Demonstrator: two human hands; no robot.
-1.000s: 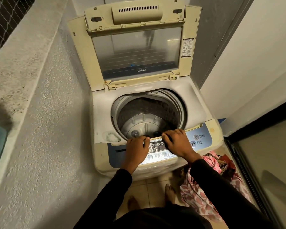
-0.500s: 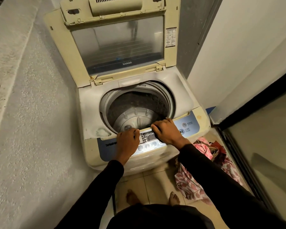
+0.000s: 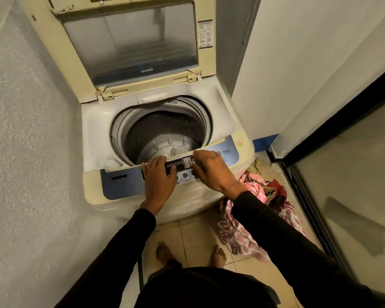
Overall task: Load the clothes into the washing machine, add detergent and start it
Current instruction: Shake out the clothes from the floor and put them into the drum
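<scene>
A cream top-loading washing machine (image 3: 93, 134) stands in front of me with its lid (image 3: 129, 41) raised upright. The steel drum (image 3: 164, 138) shows no clothes inside. Both my hands lie flat on the blue control panel (image 3: 118, 183) at the front edge. My left hand (image 3: 159, 178) rests left of the dark display, fingers straight. My right hand (image 3: 211, 168) covers the buttons to the right of it. A heap of pink, white and dark red clothes (image 3: 253, 210) lies on the tiled floor beside the machine's right front corner.
A rough plastered wall (image 3: 27, 152) runs close along the left. A white wall (image 3: 309, 74) and a dark-framed glass door (image 3: 347, 174) close in the right. My bare feet (image 3: 187, 252) stand on the beige tiles right before the machine.
The view has swung down and to the right, so the machine sits higher in the picture. Both hands stay on the control panel, with hardly any shift.
</scene>
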